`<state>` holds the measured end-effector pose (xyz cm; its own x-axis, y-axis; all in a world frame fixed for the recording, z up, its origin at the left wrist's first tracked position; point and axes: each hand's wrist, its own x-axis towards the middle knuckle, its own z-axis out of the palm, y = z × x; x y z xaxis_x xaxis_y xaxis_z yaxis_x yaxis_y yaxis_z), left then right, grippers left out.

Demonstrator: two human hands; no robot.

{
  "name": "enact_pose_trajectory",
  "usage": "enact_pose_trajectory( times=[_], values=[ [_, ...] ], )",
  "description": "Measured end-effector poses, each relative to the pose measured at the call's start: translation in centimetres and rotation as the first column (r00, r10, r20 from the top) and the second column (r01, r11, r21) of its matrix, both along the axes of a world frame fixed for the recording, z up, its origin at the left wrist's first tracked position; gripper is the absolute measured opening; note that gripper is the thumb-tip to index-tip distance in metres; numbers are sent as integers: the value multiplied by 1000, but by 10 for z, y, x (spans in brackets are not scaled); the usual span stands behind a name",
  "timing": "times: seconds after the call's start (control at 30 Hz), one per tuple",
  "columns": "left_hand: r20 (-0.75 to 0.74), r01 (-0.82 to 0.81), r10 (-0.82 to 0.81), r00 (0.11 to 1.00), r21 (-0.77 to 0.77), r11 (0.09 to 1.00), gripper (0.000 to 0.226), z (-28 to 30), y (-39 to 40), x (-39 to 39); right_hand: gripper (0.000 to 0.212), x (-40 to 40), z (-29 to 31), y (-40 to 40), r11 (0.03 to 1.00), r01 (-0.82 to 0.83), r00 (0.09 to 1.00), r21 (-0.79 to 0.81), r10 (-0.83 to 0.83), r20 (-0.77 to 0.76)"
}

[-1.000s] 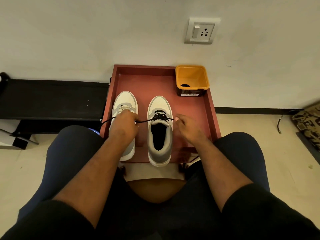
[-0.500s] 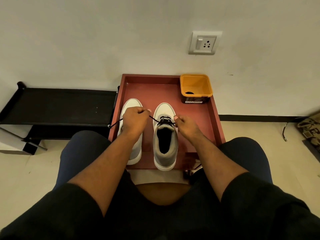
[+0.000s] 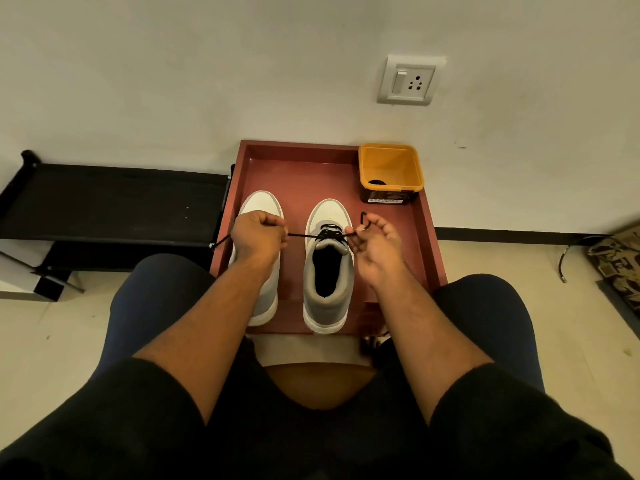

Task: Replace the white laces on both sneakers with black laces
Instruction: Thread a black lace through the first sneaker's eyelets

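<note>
At the centre of the frame, the black lace (image 3: 304, 234) is threaded through the right sneaker (image 3: 328, 271) on the red tray (image 3: 301, 161). One end is pinched in the left hand (image 3: 258, 233), the other in the right hand (image 3: 375, 237), each grip closed on it. Being limp, light cord, it is best held near the tips.

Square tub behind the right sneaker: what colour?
Orange-yellow tub, dark labelled base; head view.

White wall (image 3: 242, 64), perhaps tiled floor (image 3: 571, 341)
</note>
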<state>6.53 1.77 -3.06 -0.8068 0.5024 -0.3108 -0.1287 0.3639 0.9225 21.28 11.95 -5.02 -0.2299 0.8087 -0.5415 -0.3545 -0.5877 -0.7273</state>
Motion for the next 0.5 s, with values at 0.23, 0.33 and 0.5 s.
enact_pose_trajectory(
  times=[0.23,0.33,0.5],
  values=[
    [195,-269,253,948,65,961,15,3,-8,-11,28,22,-2,7,974,179,973,-139,-196,-123],
    [215,-328,294,931,145,933,13,17,-3,-12,23,26,25,19,985,170,975,-14,-170,-142],
    [162,-266,226,961,301,916,13,57,14,-22,14,30,79,43,935,-14,995,356,-22,96]
  ],
)
